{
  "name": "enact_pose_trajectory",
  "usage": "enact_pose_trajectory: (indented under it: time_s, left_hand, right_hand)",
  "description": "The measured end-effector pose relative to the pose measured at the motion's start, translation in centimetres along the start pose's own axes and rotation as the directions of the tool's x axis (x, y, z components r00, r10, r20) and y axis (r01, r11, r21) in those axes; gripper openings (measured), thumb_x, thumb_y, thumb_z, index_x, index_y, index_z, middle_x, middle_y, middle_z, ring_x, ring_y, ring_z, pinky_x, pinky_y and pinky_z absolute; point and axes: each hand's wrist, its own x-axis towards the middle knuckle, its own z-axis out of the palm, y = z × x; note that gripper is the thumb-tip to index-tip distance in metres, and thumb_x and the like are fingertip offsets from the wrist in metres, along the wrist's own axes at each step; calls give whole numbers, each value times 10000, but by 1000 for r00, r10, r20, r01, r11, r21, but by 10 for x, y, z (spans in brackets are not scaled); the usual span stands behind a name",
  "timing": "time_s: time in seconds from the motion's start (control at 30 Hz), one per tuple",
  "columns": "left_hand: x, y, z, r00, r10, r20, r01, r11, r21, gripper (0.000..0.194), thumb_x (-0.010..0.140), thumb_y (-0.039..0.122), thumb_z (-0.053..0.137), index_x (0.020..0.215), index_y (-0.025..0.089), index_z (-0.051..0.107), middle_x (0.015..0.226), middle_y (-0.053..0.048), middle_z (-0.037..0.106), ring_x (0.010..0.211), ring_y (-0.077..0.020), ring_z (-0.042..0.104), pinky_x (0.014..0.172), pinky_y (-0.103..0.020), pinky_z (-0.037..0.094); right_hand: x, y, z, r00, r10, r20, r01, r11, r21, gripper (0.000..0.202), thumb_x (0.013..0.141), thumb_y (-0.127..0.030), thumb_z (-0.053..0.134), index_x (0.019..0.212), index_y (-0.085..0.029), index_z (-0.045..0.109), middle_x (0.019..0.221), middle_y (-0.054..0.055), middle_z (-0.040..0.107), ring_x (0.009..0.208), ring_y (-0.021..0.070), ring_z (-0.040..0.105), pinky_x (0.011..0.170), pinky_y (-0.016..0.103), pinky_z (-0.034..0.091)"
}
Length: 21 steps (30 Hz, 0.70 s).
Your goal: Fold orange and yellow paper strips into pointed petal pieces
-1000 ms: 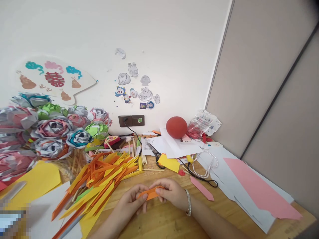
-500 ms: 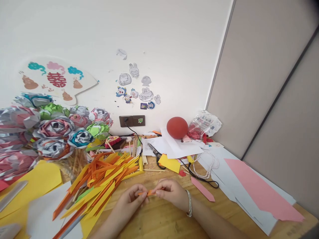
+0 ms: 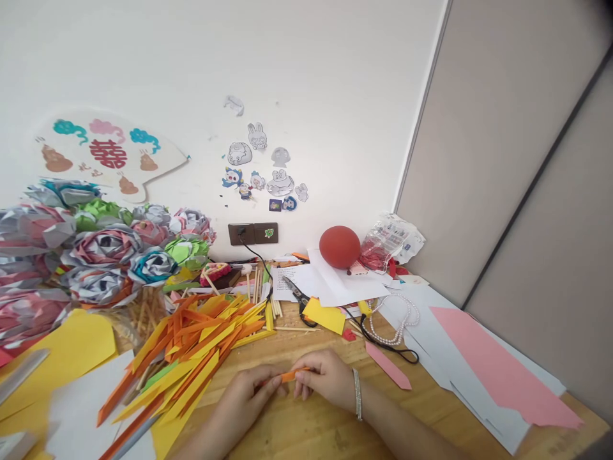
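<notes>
A small folded orange paper strip (image 3: 289, 375) is stretched between my two hands above the wooden table (image 3: 297, 434). My left hand (image 3: 251, 391) pinches its left end between thumb and fingers. The right end is gripped by my right hand (image 3: 325, 378), which has a sparkling bracelet on the wrist. Left of my hands lies a pile of orange and yellow paper strips (image 3: 201, 345), with a green one among them. A pink strip (image 3: 387, 365) rests to the right of my right hand.
Paper flowers (image 3: 105, 246) crowd the left side. Scissors (image 3: 297, 295), a yellow paper piece (image 3: 325, 315), a red balloon (image 3: 340, 247), a pearl string (image 3: 397, 340) and a black cord stand or lie towards the wall. White and pink sheets (image 3: 502, 367) cover the right side.
My right hand has moved slightly left and its fingers have shifted on the orange strip. More of the strip's flat surface shows between my hands.
</notes>
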Motion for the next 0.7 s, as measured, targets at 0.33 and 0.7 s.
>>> enact_pose_trajectory:
  time_s: [0.33, 0.7]
  left_hand:
    - [2, 2, -7, 999, -9, 41, 16, 986, -167, 328, 812, 461, 460, 833, 201, 658, 669, 13, 617, 629, -155, 539, 617, -216, 400]
    - [1, -2, -3, 995, -49, 83, 71, 953, -294, 445, 799, 576, 464, 882, 169, 624, 670, -8, 642, 528, -126, 453, 538, -221, 349]
  right_hand:
    - [0, -3, -6, 994, -94, -49, 87, 988, -128, 545, 866, -575, 417, 1175, -156, 581, 745, 64, 680, 542, 135, 586, 571, 287, 490]
    - [-3, -13, -6, 974, -154, -164, 126, 977, -171, 341, 869, -321, 433, 1138, -158, 563, 652, 22, 657, 531, 146, 588, 566, 275, 486]
